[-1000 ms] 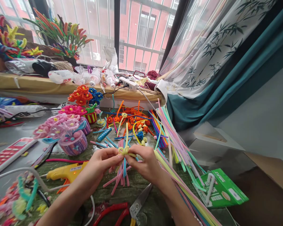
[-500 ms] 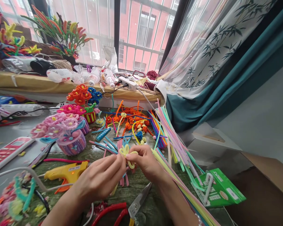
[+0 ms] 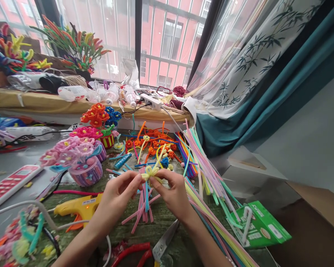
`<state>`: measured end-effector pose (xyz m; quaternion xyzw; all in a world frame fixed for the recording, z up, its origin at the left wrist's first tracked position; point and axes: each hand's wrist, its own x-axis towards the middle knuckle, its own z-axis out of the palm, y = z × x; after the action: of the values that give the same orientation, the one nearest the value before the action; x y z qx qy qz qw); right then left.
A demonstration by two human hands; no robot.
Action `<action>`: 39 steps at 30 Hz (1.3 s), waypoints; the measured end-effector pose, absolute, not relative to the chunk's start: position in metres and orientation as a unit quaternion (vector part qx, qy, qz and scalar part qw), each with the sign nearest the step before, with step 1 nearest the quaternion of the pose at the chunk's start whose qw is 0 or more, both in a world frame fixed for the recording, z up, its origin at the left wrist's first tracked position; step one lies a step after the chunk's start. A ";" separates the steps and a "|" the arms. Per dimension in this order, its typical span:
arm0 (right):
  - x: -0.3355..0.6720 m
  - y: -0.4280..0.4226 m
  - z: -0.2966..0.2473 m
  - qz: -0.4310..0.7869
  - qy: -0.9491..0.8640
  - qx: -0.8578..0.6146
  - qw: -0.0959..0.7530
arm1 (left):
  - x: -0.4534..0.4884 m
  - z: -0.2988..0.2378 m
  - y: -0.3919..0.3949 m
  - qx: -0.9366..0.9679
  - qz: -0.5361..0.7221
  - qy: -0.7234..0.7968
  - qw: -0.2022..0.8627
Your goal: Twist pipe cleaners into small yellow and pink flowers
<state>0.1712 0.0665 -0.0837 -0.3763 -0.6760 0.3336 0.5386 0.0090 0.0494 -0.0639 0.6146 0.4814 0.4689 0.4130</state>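
Note:
Between my two hands is a pale yellow pipe-cleaner flower [image 3: 149, 171] with looped petals and a straight end sticking up to the right. My left hand [image 3: 122, 193] pinches its left side between thumb and forefinger. On the other side, my right hand [image 3: 171, 189] grips a petal, its thumb near the flower's middle. Beneath them, cut pink and blue pipe cleaners [image 3: 141, 213] lie crossed on the green table. Red-handled scissors [image 3: 164, 241] rest just below, blades pointing up and right.
A yellow glue gun [image 3: 78, 207] with a lit orange light lies left of my hands. Behind it stands a pot of pink flowers [image 3: 86, 172]. Long pastel pipe cleaners [image 3: 208, 167] spread along the right, beside a green box [image 3: 263, 226]. Orange flowers [image 3: 156, 139] lie at the back.
My left hand has turned, opening a gap between its thumb and palm. The yellow flower has rotated and its straight end now points up. More crossed pink pieces show below.

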 end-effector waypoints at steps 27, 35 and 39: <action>0.174 0.070 -0.083 0.577 -0.574 -0.330 0.478 | 0.004 -0.061 0.053 0.616 0.468 0.463 0.432; 0.174 0.065 -0.076 0.552 -0.630 -0.325 0.439 | 0.010 -0.062 0.049 0.567 0.480 0.445 0.500; 0.177 0.066 -0.071 0.576 -0.632 -0.317 0.410 | 0.008 -0.064 0.050 0.575 0.468 0.404 0.536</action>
<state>0.1770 0.0656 -0.0707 -0.3171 -0.6318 0.5762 0.4102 0.0079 0.0501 -0.0638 0.5752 0.4045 0.4677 0.5356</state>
